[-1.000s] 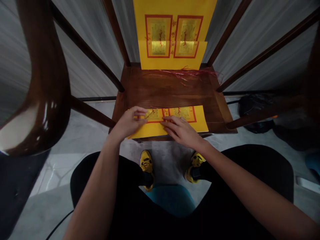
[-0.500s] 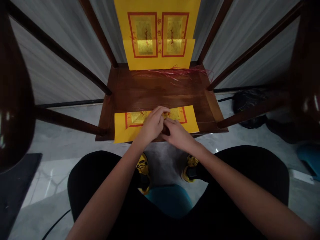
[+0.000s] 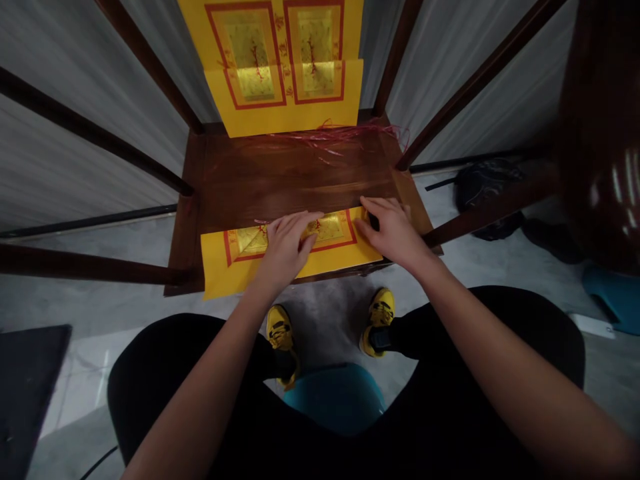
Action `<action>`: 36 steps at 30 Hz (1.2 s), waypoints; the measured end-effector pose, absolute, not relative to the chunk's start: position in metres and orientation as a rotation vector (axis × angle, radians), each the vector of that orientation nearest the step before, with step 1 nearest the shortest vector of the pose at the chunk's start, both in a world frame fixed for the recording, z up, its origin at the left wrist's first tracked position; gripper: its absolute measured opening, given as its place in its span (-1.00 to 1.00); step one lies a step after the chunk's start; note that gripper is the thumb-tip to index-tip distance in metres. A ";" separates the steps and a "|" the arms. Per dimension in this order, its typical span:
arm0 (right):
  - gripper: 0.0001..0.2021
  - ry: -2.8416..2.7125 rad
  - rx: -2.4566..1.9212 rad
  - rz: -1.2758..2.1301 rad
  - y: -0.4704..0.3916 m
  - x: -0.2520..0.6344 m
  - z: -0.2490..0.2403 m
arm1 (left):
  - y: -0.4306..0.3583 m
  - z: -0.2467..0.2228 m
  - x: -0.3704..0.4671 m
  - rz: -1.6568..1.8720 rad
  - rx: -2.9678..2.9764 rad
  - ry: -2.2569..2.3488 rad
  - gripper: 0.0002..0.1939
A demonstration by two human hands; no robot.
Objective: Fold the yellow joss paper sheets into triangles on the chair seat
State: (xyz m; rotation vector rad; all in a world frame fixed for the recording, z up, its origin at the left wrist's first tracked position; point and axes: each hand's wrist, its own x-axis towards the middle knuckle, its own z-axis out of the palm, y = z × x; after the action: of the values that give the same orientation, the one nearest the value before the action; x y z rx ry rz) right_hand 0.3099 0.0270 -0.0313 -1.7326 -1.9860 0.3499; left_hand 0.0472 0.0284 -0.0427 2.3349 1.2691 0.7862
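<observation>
right hand (image 3: 390,225) parted from left hand (image 3: 289,248), clearing a panel (image 3: 334,228) of the sheet (image 3: 325,261)
right half-open at one end, left loosely curled mid-sheet; can't tell either's grip.

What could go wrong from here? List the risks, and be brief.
The yellow paper lies along the wooden seat's front edge, so a push toward the person could slide it off. The left hand is over its middle, near what looks like a slanting crease; pressing might deepen it. Loose red strands might snag.
</observation>
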 end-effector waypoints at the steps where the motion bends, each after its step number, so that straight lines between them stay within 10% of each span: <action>1: -0.51 -1.972 -1.687 0.364 0.025 0.309 -0.028 | 0.029 -0.042 0.047 0.805 2.333 1.251 -0.64; 11: -0.69 -1.871 -1.298 1.040 0.008 0.325 -0.007 | 0.026 -0.032 0.051 0.712 2.489 1.095 -0.48; 36: -0.60 -1.911 -1.365 1.025 0.001 0.321 -0.022 | 0.016 -0.042 0.067 0.563 2.535 0.938 -0.53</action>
State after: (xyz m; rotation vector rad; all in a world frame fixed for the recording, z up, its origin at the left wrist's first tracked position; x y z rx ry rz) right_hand 0.3207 0.0007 -0.0223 -1.3649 -1.9107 1.0253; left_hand 0.0670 0.0157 -0.0417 2.5353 0.9382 0.5629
